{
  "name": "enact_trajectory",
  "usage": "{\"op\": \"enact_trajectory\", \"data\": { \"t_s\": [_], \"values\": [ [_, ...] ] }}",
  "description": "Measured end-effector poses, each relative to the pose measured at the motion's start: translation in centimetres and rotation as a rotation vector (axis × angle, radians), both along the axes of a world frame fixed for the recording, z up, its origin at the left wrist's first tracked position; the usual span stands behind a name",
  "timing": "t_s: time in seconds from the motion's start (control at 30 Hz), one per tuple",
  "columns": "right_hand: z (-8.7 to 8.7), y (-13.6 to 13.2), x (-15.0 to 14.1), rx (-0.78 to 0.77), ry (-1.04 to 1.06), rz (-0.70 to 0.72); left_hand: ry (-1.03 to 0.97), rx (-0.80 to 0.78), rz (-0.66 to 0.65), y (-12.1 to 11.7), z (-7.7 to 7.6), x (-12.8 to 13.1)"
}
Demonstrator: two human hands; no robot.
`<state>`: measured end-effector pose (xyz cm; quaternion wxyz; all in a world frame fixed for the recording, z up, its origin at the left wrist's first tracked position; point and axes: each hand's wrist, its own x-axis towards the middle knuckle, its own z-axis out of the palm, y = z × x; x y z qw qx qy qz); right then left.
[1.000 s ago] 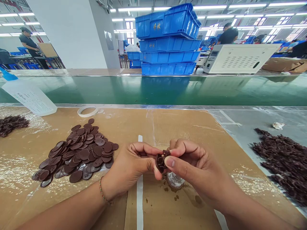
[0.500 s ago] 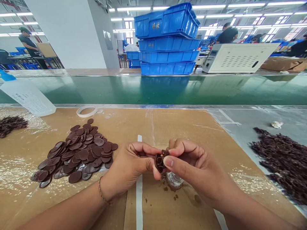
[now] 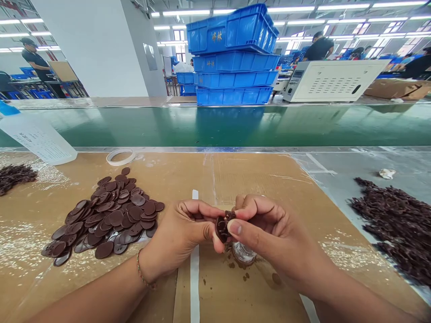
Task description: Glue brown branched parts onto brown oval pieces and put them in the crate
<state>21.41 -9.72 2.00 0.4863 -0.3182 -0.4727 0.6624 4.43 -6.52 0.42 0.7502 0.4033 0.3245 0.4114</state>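
Note:
Both my left hand [image 3: 178, 235] and my right hand [image 3: 272, 237] pinch a small dark brown rubbery piece [image 3: 222, 228] between fingers and thumbs, with a ragged frill at its top edge. Just below my hands, a small glass jar [image 3: 243, 254] stands on the cardboard sheet [image 3: 256, 179], partly hidden by my right hand. Brown crumbs lie around it. Left of my left hand lies a heap of flat dark brown discs [image 3: 109, 215], and my wrist is close to its edge. Heaps of dark brown scrap lie at the right [image 3: 393, 224] and far left [image 3: 13, 178].
A roll of clear tape [image 3: 120, 157] and a white squeeze bottle [image 3: 35, 138] sit at the far edge of the bench. Beyond them run a green conveyor belt [image 3: 215, 128], stacked blue crates [image 3: 232, 58] and a white machine [image 3: 336, 80]. Co-workers stand farther back.
Both hands keep their hold on the piece, with only slight shifts in my fingers. The whole view has drifted slightly, so the scene sits a little further left.

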Motion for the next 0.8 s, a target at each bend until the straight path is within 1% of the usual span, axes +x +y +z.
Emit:
{"op": "enact_trajectory", "data": {
  "t_s": [0.17,0.33,0.4,0.57,0.7,0.8],
  "values": [
    [0.4,-0.1,-0.1,0.018,0.007,-0.001,0.004,0.000,0.002,0.0,0.1,0.0],
    [1.0,0.0,0.2,0.067,-0.017,-0.062,-0.046,0.029,-0.062,-0.2,0.0,-0.1],
    [1.1,0.1,0.5,0.062,-0.023,-0.068,-0.049,0.039,-0.078,-0.2,0.0,-0.3],
    [1.1,0.1,1.0,0.037,0.010,-0.075,-0.030,0.026,-0.061,-0.3,-0.1,-0.5],
    [1.1,0.2,1.0,0.033,-0.014,-0.051,-0.013,0.022,-0.031,-0.2,-0.4,-0.4],
    [1.2,0.7,0.8,0.055,-0.023,-0.092,0.034,0.043,-0.026,0.0,-0.2,-0.4]
  ]
}}
